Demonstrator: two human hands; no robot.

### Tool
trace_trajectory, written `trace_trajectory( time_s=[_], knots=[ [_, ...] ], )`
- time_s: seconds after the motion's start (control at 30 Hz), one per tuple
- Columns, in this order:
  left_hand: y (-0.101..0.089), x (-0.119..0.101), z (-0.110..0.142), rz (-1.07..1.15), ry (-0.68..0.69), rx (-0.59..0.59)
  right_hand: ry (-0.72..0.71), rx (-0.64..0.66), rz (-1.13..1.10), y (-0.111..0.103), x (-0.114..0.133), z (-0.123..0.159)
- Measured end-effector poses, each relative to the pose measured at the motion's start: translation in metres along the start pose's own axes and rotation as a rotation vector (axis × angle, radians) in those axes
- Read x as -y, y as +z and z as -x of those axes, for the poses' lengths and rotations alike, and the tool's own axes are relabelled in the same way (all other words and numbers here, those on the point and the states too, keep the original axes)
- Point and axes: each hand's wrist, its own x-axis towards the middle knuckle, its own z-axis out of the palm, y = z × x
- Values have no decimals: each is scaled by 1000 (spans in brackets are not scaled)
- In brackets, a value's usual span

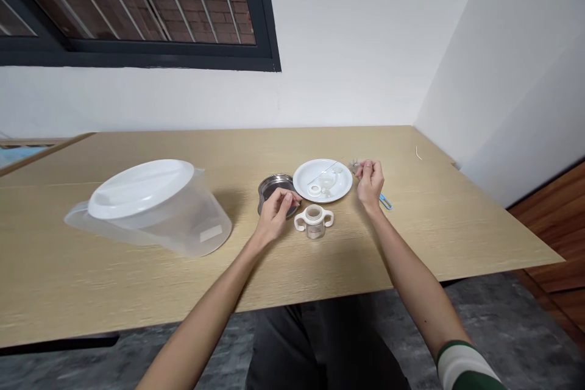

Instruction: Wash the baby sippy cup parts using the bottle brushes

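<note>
My left hand [274,214] is closed in a pinch over the right side of a shiny metal dish [269,184]; anything in its fingertips is too small to make out. My right hand [371,184] is closed beside the right rim of a white plate [299,178]. At its fingertips shows a small blurred greyish thing [354,166]. A blue handle end [386,202] sticks out behind that hand. On the plate lie a white ring [314,191] and several clear, pale parts. Between my wrists stands a small clear cup [315,228] with two white handles, its top open.
A large translucent pitcher [183,219] with a white lid [144,189] is on the left of the wooden table [247,146]. Near the table's right back edge lies a thin, bent white piece [418,153]. A wall and a barred window [159,6] stand behind.
</note>
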Motion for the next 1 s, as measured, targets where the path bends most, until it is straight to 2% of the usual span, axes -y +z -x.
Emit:
trace_trajectory(
  time_s=[0.13, 0.3, 0.47, 0.57, 0.6, 0.63, 0.67, 0.7, 0.77, 0.8, 0.83, 0.87, 0.93, 1.0],
  knots=[
    [0, -5, -1, -46, 6, -65, 6, -60, 126, -1, 1, 4],
    [-2, -8, 0, -175, 31, -98, -107, -68, 273, 1, -8, 9],
    [-5, -10, -2, -410, 234, -109, -179, -76, 430, 0, -23, 9],
    [-18, -28, 2, -556, 362, -56, -281, -22, 481, -3, -30, 11],
    [-26, -39, 6, -605, 376, -67, -323, -33, 497, -4, -32, 11],
    [-37, -51, 11, -653, 391, -152, -359, -52, 508, -5, -34, 12],
    [-51, -65, 17, -712, 402, -286, -388, -79, 516, -6, -37, 12],
    [-67, -79, 23, -774, 420, -454, -395, -104, 530, -6, -39, 12],
    [-104, -104, 38, -802, 481, -875, -406, -127, 543, -6, -42, 11],
    [-125, -113, 45, -775, 501, -1039, -424, -112, 544, -5, -42, 11],
    [-146, -118, 51, -750, 473, -1144, -441, -105, 546, -5, -41, 11],
    [-167, -119, 57, -721, 396, -1210, -459, -96, 549, -4, -40, 12],
    [-203, -106, 63, -615, 108, -1258, -476, -85, 557, -4, -37, 14],
    [-225, -83, 66, -439, -216, -1142, -472, -80, 561, -3, -35, 15]
  ],
)
